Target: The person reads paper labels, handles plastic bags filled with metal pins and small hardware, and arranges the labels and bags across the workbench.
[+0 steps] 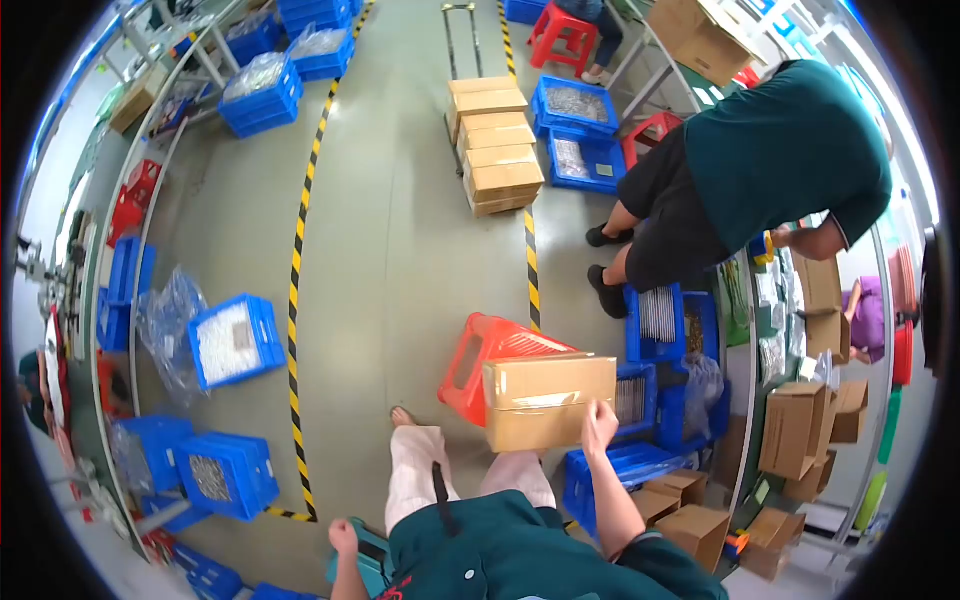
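Note:
A closed cardboard box (545, 385), with shiny clear tape along its middle, sits tilted in front of my body. It is over a red plastic stool (478, 362), whose top it partly covers. My right hand (599, 427) is at the box's right side, with its fingers closed at the taped edge; whether tape is also between them is too small to tell. Low at my left side, my left hand (343, 537) is curled into a fist, and nothing shows sticking out of it. Beside it is a teal object (372, 562), mostly hidden by my body.
Stacked cardboard boxes (500, 165) stand on a hand cart ahead. A co-worker (780, 160) bends over the right-hand bench. Blue crates (655, 325) line the floor at right, and another blue crate (235, 342) lies left of the striped floor tape (297, 260). Open cartons (690, 530) stand at lower right.

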Motion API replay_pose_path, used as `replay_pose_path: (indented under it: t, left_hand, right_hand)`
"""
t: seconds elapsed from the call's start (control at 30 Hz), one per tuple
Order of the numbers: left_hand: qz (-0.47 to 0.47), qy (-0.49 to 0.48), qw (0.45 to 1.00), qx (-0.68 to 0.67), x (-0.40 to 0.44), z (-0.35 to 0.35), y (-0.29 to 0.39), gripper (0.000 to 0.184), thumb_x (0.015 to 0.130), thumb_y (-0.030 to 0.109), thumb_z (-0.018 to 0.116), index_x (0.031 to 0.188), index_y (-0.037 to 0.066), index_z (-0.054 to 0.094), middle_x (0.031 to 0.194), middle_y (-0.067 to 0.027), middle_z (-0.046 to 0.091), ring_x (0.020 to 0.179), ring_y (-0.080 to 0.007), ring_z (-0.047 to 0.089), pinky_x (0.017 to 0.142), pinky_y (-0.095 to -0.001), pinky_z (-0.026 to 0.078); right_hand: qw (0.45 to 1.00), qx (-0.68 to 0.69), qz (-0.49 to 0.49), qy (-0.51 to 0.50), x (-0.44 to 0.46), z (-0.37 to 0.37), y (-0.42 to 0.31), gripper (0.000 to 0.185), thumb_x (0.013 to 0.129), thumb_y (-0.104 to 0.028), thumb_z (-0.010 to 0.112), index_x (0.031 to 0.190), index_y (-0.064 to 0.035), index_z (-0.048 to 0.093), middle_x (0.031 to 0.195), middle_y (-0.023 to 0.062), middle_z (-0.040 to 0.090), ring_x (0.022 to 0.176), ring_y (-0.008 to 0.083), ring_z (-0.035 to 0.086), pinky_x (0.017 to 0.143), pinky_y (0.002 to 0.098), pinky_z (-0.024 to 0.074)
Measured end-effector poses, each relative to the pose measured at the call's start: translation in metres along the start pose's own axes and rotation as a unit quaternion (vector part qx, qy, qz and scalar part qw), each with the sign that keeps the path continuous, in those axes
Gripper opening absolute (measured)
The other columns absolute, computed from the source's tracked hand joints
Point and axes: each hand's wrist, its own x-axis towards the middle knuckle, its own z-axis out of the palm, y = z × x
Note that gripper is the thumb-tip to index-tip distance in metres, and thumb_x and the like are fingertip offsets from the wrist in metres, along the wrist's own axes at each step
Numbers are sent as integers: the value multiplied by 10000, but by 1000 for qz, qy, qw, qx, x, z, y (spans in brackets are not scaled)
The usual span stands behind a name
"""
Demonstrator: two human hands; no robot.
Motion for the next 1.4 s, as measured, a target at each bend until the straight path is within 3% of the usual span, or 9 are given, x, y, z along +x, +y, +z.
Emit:
replay_pose_path:
  t: [0.1, 0.23, 0.57, 0.73, 0.93, 1.0, 1.07, 1.27, 1.4]
  left_hand:
    - [-117, -66, 986, 98, 24, -36, -24, 110, 671, 78, 535, 604, -3, 568, 663, -132, 593, 623, -262, 565, 617, -347, 455]
    - [12, -102, 995, 7, 132, -15, 11, 107, 673, 112, 561, 679, 7, 583, 666, -120, 594, 631, -239, 574, 620, -328, 455]
    - [397, -236, 887, -6, 272, -19, 400, 172, 739, 81, 552, 895, 19, 586, 770, -121, 587, 655, -190, 581, 608, -283, 466]
    - [395, -274, 866, 137, 380, -6, 403, 234, 741, 172, 562, 878, -14, 598, 734, -118, 620, 675, -167, 595, 641, -274, 471]
    - [93, -347, 932, 57, 459, -4, 415, 194, 739, 143, 524, 808, -16, 612, 619, -50, 590, 518, -140, 537, 477, -250, 430]
    - [203, -358, 894, 177, 466, 5, 440, 136, 669, 170, 535, 692, 61, 613, 609, -79, 579, 540, -187, 548, 502, -341, 432]
    - [626, -335, 617, 340, 591, 89, 363, 168, 662, 227, 534, 692, 85, 620, 621, -93, 586, 582, -202, 574, 526, -359, 440]
    - [373, -525, 618, 451, 530, 120, 638, 232, 674, 223, 537, 745, 20, 624, 704, -129, 619, 661, -205, 594, 604, -332, 469]
    - [529, -397, 703, 262, 575, 249, 791, 213, 705, 170, 528, 679, -37, 572, 611, -161, 569, 587, -187, 541, 528, -352, 423]
  right_hand:
    - [997, -77, 13, -11, -13, 24, -43, 404, 791, -350, 473, 624, 0, 589, 639, 201, 572, 619, 346, 570, 607, 411, 432]
    - [993, -102, 61, 27, 0, 41, -24, 346, 792, -320, 475, 699, -14, 608, 667, 203, 580, 654, 360, 572, 633, 437, 432]
    - [976, -133, 66, 158, -21, 69, -17, 265, 775, -231, 516, 604, -30, 492, 592, 174, 537, 593, 352, 532, 574, 434, 393]
    - [970, -173, 91, 145, -27, 62, -31, 214, 765, -205, 518, 618, -53, 491, 585, 153, 531, 589, 321, 529, 587, 414, 382]
    - [955, -216, 178, 96, -22, 55, -59, 195, 778, -202, 483, 664, -45, 507, 641, 160, 552, 654, 313, 543, 636, 416, 395]
    - [938, -239, 244, 59, -21, 56, -67, 206, 784, -218, 457, 695, -45, 523, 702, 168, 567, 715, 316, 544, 679, 425, 401]
    - [926, -243, 270, 107, -23, 61, -71, 212, 780, -210, 449, 676, -41, 523, 702, 180, 567, 704, 333, 545, 669, 436, 415]
    - [879, -185, 433, 69, -13, 69, -80, 265, 798, -247, 397, 809, -22, 536, 844, 200, 571, 856, 339, 531, 778, 445, 405]
    - [852, -173, 493, 43, -4, 73, -90, 306, 826, -261, 372, 910, -17, 537, 961, 195, 550, 948, 330, 505, 832, 437, 382]
